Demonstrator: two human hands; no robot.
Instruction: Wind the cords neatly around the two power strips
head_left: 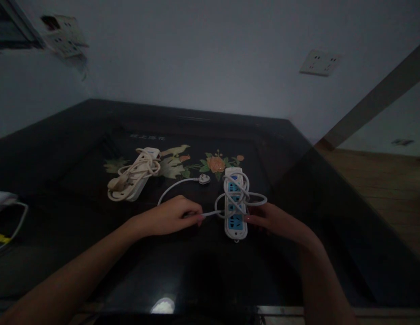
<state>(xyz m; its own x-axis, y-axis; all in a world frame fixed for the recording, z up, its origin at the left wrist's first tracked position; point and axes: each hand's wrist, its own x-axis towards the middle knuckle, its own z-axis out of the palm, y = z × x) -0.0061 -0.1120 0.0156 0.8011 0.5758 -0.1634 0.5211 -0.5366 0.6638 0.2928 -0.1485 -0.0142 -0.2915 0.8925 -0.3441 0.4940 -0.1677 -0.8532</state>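
Note:
A white power strip point(236, 222) with blue socket faces lies lengthwise on the dark glossy table, its white cord point(259, 198) looped loosely around it. My left hand point(181, 215) pinches that cord between thumb and fingertips, to the left of the strip. From behind this hand the cord curves up to its plug point(204, 179), which rests on the table. My right hand point(269, 219) is at the strip's right edge, thumb against its side and other fingers partly hidden beneath. A second, cream power strip point(137, 187) wrapped in its own cord lies farther left.
The black table point(196, 266) bears a printed flower and bird pattern and meets a pale wall. A wall socket point(320, 63) is at the upper right, with more sockets point(66, 38) at the upper left. At the left edge a white cable point(25, 214) hangs in a loop.

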